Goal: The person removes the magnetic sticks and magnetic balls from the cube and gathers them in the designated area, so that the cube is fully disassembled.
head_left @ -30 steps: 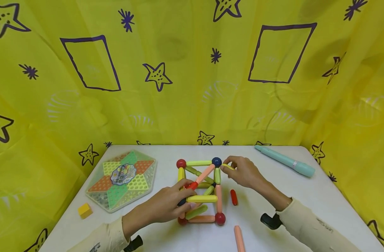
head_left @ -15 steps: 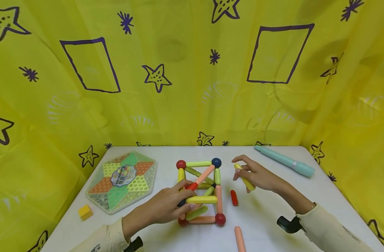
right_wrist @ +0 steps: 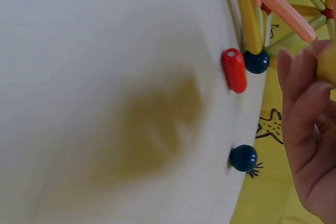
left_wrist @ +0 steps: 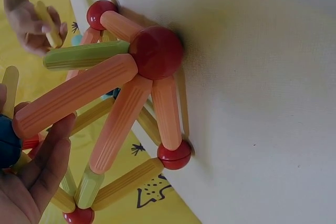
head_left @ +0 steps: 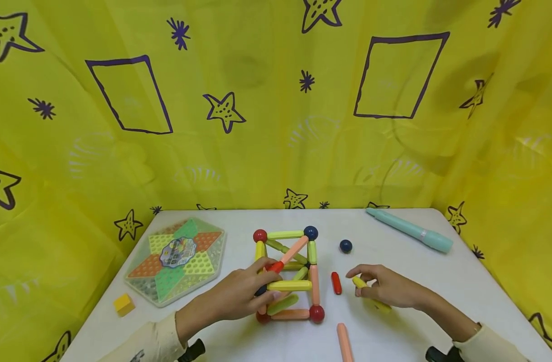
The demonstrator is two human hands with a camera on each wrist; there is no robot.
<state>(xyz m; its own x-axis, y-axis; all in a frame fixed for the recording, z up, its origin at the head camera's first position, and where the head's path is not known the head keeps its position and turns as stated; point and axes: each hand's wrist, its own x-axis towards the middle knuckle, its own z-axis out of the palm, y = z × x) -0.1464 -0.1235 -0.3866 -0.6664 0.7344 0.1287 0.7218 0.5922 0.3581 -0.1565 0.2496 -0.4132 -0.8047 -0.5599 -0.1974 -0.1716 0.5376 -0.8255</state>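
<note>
A frame of magnetic building sticks and balls (head_left: 314, 284) stands mid-table, with red and dark blue balls at its corners. My left hand (head_left: 244, 293) grips its near left upper corner, fingers around a blue ball (left_wrist: 8, 142) and a short red stick (head_left: 276, 267). From that corner a yellow stick (head_left: 289, 285) points right, its far end apart from any ball in the head view. My right hand (head_left: 389, 287), right of the frame, holds a loose yellow magnetic stick (head_left: 360, 282) above the table. A loose dark blue ball (head_left: 345, 246) lies beyond that hand.
A short red stick (head_left: 336, 283) lies between the frame and my right hand, and a pink stick (head_left: 344, 342) lies nearer. A hexagonal game board (head_left: 173, 261) and yellow cube (head_left: 123, 304) are at left. A teal pen-shaped object (head_left: 409, 230) lies back right. Yellow curtains (head_left: 276, 151) enclose the table.
My right hand has drawn away from the frame's far right corner, rightward and nearer, keeping the yellow stick. A loose blue ball now shows on the table. The left hand has stayed put.
</note>
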